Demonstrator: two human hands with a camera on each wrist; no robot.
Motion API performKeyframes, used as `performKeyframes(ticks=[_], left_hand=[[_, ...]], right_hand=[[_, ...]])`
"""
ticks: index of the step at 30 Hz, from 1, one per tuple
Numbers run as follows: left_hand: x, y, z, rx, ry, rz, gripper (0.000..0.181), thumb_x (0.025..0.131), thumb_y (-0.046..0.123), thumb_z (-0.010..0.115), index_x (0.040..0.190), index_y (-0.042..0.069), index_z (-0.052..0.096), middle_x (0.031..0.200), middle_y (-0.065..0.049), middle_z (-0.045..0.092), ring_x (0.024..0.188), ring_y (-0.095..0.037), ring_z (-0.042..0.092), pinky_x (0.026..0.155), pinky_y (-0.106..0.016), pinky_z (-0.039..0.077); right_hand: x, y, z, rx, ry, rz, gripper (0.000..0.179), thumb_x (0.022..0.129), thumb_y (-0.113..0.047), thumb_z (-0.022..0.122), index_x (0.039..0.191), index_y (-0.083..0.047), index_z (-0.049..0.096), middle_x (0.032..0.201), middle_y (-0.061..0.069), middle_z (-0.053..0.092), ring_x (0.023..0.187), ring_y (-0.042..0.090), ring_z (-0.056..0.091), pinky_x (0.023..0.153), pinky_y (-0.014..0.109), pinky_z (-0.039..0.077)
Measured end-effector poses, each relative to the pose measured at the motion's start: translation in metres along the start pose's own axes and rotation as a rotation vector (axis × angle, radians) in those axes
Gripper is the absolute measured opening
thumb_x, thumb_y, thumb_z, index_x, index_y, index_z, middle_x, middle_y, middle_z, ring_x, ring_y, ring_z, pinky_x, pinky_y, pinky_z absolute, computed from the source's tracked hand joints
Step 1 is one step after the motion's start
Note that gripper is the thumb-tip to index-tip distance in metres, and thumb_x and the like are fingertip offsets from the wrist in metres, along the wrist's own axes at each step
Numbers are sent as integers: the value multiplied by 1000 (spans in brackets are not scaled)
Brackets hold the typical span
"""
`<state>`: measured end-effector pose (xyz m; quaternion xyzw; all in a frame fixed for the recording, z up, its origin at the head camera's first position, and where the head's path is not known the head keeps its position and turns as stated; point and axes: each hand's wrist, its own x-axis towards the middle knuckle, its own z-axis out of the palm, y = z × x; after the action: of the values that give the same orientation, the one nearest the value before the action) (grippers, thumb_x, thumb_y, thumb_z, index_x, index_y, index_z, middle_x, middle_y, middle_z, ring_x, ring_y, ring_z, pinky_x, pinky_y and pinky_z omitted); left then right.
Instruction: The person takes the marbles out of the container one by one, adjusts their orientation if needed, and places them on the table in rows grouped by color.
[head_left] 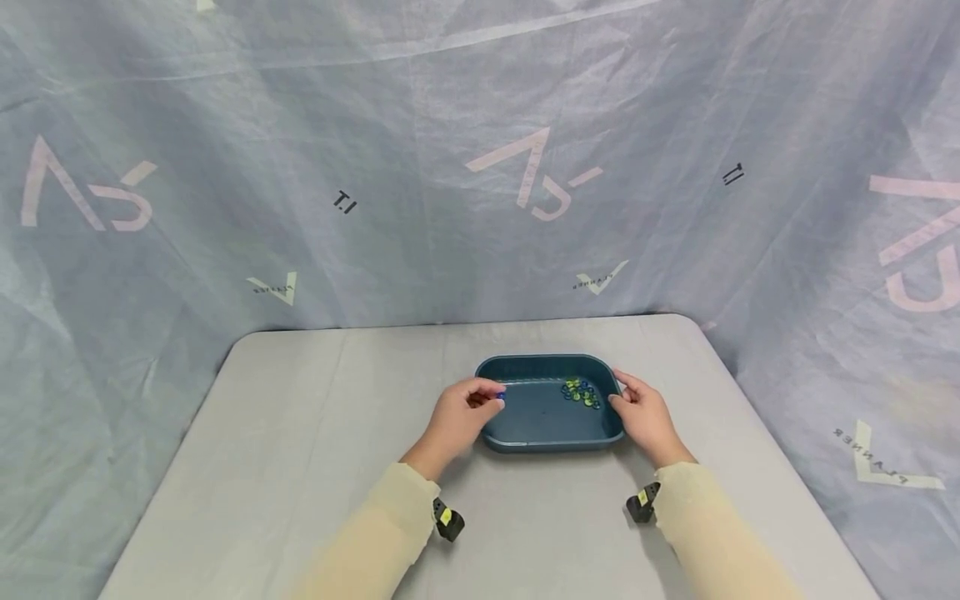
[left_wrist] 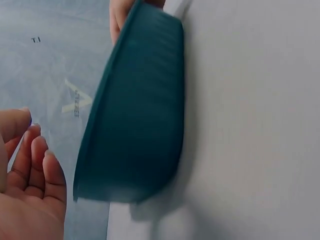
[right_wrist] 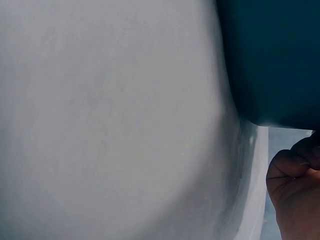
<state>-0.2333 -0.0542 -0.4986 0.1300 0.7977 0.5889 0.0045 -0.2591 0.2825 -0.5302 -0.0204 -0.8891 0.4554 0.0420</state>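
A dark teal plastic tray point(head_left: 536, 421) with raised walls sits on the table. My left hand point(head_left: 459, 414) is over its left end, pinching a small glossy blue bead point(head_left: 501, 397) between thumb and fingertips. In the left wrist view only a sliver of the bead point(left_wrist: 30, 121) shows past the thumb. At the opposite end, my right hand point(head_left: 647, 419) grips the tray's rim, thumb on the inner side and fingers outside. A loose cluster of small blue and yellow-green beads point(head_left: 587, 400) lies on the tray floor towards the right. The right wrist view shows the outer wall point(right_wrist: 280, 65) beside the curled fingers point(right_wrist: 285, 165).
A pale cloth covers the table point(head_left: 315, 467), whose rounded far edge lies behind the tray. Grey printed fabric point(head_left: 420, 250) hangs at the back and both sides. Each wrist carries a small black camera, such as the left one point(head_left: 448, 521).
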Motion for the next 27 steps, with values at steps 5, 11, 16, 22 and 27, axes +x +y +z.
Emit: performKeyframes(ticks=[5, 11, 16, 22, 27], left_hand=[[7, -7, -20, 16, 18, -22, 17, 98, 16, 73, 115, 16, 76, 101, 2, 68, 89, -17, 62, 77, -31, 55], [16, -9, -44, 28, 80, -76, 18, 98, 16, 74, 115, 13, 77, 101, 0, 69, 93, -21, 63, 79, -34, 54], [19, -16, -57, 31, 113, -98, 14, 97, 16, 75, 111, 16, 77, 100, -1, 69, 94, -21, 62, 81, -36, 54], [22, -32, -60, 59, 120, -119, 16, 97, 16, 74, 112, 12, 77, 101, -2, 69, 94, -21, 61, 79, -33, 53], [23, -52, -55, 86, 112, -157, 22, 98, 16, 73, 116, 5, 75, 101, -3, 68, 95, -21, 61, 83, -35, 53]], right_hand=[[0, 0, 0, 5, -3, 4, 51, 101, -7, 62, 150, 1, 51, 75, 5, 49, 61, 17, 44, 54, 27, 39], [0, 1, 0, 1, 7, 6, 50, 100, -7, 62, 149, 1, 52, 75, 4, 49, 61, 17, 44, 54, 27, 39], [0, 1, 0, 11, 6, 5, 50, 100, -7, 63, 149, 1, 52, 75, 4, 50, 61, 17, 44, 54, 27, 39], [0, 1, 1, 13, 5, 12, 50, 101, -8, 62, 149, 0, 52, 75, 4, 49, 61, 17, 44, 54, 27, 39], [-1, 0, 1, 8, 9, 11, 50, 101, -9, 62, 150, -1, 52, 75, 4, 49, 61, 17, 43, 54, 27, 38]])
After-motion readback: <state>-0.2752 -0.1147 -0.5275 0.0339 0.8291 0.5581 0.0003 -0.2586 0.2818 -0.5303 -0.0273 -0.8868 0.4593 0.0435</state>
